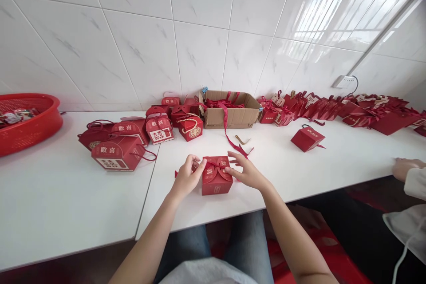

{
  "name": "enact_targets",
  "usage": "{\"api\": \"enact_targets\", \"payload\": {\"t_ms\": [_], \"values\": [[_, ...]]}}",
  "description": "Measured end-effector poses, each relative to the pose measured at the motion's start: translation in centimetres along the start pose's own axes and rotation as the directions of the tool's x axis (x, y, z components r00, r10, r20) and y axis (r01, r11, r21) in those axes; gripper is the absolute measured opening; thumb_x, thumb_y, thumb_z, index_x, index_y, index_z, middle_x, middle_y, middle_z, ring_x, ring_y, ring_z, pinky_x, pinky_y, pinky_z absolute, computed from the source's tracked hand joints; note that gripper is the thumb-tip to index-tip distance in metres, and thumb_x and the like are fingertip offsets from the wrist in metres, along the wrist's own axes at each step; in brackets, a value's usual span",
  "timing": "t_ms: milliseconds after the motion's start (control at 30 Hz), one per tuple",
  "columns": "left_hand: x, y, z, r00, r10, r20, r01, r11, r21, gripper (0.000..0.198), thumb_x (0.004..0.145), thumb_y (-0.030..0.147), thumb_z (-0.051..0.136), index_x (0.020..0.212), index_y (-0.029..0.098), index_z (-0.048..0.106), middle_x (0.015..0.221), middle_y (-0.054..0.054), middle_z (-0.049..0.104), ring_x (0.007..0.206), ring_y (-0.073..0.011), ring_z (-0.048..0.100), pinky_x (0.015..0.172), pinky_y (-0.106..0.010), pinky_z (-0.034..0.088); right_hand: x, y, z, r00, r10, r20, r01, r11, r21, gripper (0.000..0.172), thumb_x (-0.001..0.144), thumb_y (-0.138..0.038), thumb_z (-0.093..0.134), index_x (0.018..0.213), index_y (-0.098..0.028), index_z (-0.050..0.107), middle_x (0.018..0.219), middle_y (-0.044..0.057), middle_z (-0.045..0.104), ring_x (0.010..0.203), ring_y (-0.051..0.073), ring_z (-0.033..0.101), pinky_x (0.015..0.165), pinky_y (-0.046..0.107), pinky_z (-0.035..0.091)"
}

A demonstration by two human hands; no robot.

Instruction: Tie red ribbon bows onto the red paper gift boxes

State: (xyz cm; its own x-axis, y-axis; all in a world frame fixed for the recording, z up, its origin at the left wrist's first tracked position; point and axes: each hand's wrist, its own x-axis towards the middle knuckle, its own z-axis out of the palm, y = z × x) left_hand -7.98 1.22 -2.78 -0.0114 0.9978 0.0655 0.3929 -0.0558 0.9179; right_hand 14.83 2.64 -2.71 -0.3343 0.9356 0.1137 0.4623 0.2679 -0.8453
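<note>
Red ribboned box (218,186), narrow left grip (187,175) touching, right grip (249,173) wider

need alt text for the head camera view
A person's left hand and right hand are at the ribbon across the top of a red box on a white table. Beyond are more red boxes and an open cardboard carton; a red basket stands at left, another person's hand at right.

Red box (217,186), pale lettering, curved top folded closed, upright, near side of table (299,177); red ribbon (215,164) across top.
</note>
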Motion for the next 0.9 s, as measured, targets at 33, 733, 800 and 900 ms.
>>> {"api": "enact_targets", "payload": {"t_ms": [33,733,800,900], "values": [[0.0,0.1,-0.2,0.999,-0.006,0.04,0.005,1.0,0.02,0.033,0.084,0.052,0.05,0.074,0.021,0.046,0.064,0.004,0.046,0.059,-0.0125,0.046,0.058,-0.024,0.037,-0.1,0.2,0.0,0.998,0.044,0.039,-0.045,0.998,0.033,0.063,0.08,-0.052,0.059,0.134,-0.025,0.041,0.131,0.01,0.051,0.094,0.019,0.061,0.079,0.034,0.051],[0.2,-1.1,-0.6,0.99,0.086,0.115,-0.077,0.994,-0.082,0.03,0.084,0.045,0.051,0.069,0.019,0.052,0.074,-0.001,0.057,0.073,-0.0159,0.055,0.068,-0.027,0.043,-0.1,0.1,0.9,0.978,0.16,-0.135,-0.123,0.961,0.247,0.043,0.071,-0.055,0.066,0.058,-0.019,0.046,0.052,-0.005,0.035,0.051,0.009,0.031,0.049,0.026,0.025],[0.1,-0.6,-0.6,0.991,0.111,0.072,-0.109,0.994,-0.024,0.03,0.084,0.044,0.05,0.067,0.019,0.049,0.084,-0.003,0.06,0.082,-0.0178,0.058,0.07,-0.028,0.045,-0.3,-0.5,0.7,0.981,0.13,-0.143,-0.097,0.972,0.215,0.036,0.072,-0.052,0.066,0.065,-0.02,0.052,0.052,-0.004,0.038,0.05,0.01,0.035,0.049,0.027,0.029],[-0.2,0.2,-0.3,0.989,0.149,0.023,-0.15,0.988,0.036,0.03,0.083,0.042,0.053,0.065,0.02,0.044,0.103,-0.006,0.06,0.1,-0.0214,0.057,0.078,-0.03,0.047,-0.5,-1.7,0.3,0.997,0.041,-0.058,-0.031,0.987,0.156,0.035,0.072,-0.049,0.067,0.099,-0.027,0.063,0.068,0.003,0.059,0.061,0.016,0.054,0.054,0.03,0.041]]}}
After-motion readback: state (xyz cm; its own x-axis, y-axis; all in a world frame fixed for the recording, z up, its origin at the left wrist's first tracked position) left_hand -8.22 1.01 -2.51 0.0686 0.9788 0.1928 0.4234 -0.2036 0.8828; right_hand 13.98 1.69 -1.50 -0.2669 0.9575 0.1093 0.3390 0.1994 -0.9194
